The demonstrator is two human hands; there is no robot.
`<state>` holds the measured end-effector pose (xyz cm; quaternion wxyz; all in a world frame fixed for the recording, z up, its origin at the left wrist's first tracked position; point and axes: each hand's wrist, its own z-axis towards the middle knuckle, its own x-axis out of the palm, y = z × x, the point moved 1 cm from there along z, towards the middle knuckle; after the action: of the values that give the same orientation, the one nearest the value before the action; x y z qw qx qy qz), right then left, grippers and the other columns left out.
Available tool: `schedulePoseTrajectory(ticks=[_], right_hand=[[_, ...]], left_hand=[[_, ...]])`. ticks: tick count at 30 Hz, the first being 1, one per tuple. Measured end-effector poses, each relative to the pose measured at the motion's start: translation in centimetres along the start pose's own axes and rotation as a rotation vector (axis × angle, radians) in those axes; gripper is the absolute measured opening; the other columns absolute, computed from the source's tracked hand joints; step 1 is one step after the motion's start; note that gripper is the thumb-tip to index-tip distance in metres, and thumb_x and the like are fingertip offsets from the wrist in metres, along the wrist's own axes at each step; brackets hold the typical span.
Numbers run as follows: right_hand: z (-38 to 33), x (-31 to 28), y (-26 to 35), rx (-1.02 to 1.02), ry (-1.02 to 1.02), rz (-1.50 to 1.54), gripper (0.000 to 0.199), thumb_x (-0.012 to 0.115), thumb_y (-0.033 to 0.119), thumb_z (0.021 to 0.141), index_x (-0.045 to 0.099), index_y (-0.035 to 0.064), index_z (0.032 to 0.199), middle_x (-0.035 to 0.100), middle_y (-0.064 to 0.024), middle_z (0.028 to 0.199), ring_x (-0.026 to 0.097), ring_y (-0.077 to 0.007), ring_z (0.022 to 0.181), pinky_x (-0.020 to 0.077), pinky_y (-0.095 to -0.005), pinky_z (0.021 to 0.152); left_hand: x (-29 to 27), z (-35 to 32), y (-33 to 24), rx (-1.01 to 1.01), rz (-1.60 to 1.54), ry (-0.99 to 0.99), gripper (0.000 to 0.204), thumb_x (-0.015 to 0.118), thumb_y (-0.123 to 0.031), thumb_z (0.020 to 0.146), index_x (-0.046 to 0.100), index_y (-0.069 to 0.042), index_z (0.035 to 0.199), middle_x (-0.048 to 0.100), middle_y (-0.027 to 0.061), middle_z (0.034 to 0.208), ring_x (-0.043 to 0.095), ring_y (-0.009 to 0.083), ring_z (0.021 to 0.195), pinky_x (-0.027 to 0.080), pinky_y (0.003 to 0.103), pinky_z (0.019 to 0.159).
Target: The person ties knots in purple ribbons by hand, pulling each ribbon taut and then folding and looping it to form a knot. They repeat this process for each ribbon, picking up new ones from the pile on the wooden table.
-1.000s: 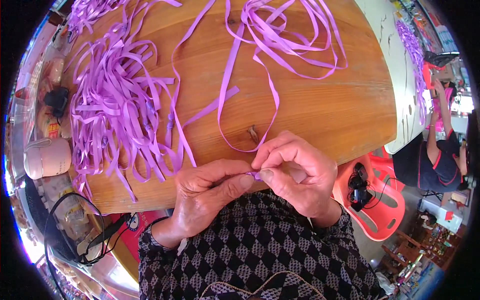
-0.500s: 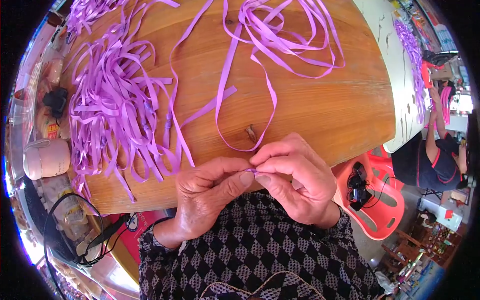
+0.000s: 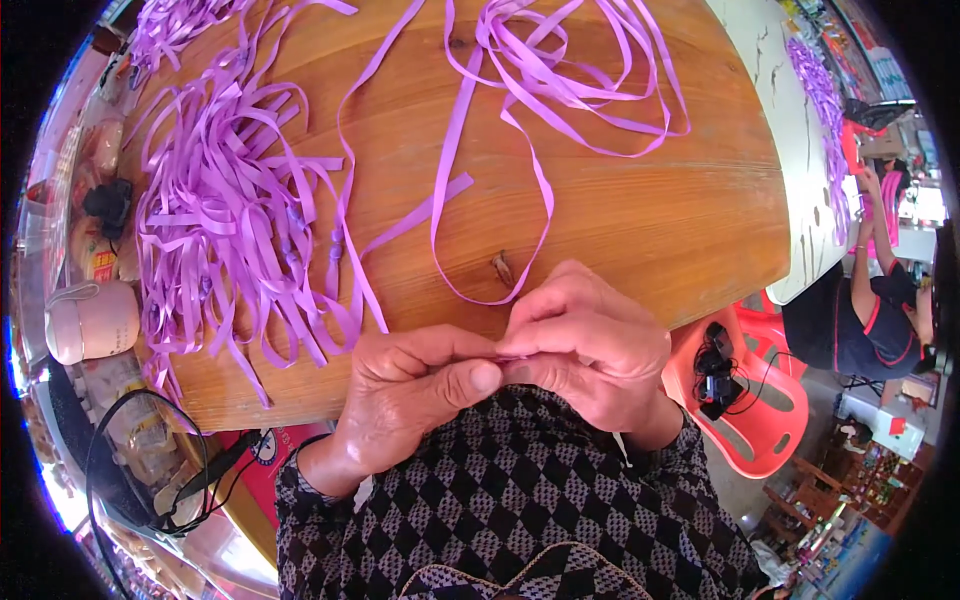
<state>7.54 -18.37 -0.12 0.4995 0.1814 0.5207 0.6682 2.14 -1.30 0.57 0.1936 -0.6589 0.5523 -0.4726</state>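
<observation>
My left hand (image 3: 420, 390) and my right hand (image 3: 595, 350) meet in front of my chest, just past the near edge of the wooden table (image 3: 640, 220). Thumbs and forefingers of both pinch a short bit of purple ribbon (image 3: 513, 357), of which only a sliver shows between the fingertips. Beyond my hands a loose loop of purple ribbon (image 3: 547, 200) curves across the wood. It leads up to a loose coil of ribbon (image 3: 575, 130) at the far side. To the left lies a big tangled heap of purple ribbons (image 3: 215, 190), some with small knots in them.
A pink lidded cup (image 3: 95, 322) and a black cable (image 3: 95, 450) are at the left. A red plastic stool (image 3: 765, 440) holding black devices stands at the right. Beyond it, a person in dark clothes (image 3: 850, 320) reaches toward a white table (image 3: 800, 200) with more ribbons.
My fingertips have drawn closer around the ribbon, and less of it shows. Both hands have shifted slightly. The ribbons on the table lie as before.
</observation>
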Motion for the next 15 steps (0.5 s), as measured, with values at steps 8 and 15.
schedulePoseTrajectory(ticks=[8, 15], right_hand=[[-0.2, -0.2, 0.2, 0.084, 0.051, 0.135, 0.015, 0.072, 0.006, 0.067, 0.062, -0.001, 0.076, 0.058, -0.0097, 0.074, 0.05, -0.0187, 0.065, 0.0376, -0.0275, 0.055], [0.5, 0.1, 0.9, -0.08, 0.014, -0.029, 0.016, 0.073, 0.008, 0.066, 0.064, 0.0046, 0.079, 0.057, -0.0059, 0.073, 0.049, -0.0162, 0.062, 0.037, -0.0259, 0.053]], left_hand=[[-1.1, -1.0, -1.1, 0.187, 0.557, -0.011, 0.016, 0.065, -0.012, 0.079, 0.063, 0.002, 0.087, 0.062, 0.0067, 0.08, 0.056, 0.0128, 0.068, 0.043, 0.022, 0.061], [0.7, -1.0, -2.3, 0.369, 0.341, -0.134, 0.03, 0.065, -0.015, 0.079, 0.058, 0.004, 0.101, 0.059, 0.0111, 0.099, 0.057, 0.0143, 0.078, 0.045, 0.024, 0.067]])
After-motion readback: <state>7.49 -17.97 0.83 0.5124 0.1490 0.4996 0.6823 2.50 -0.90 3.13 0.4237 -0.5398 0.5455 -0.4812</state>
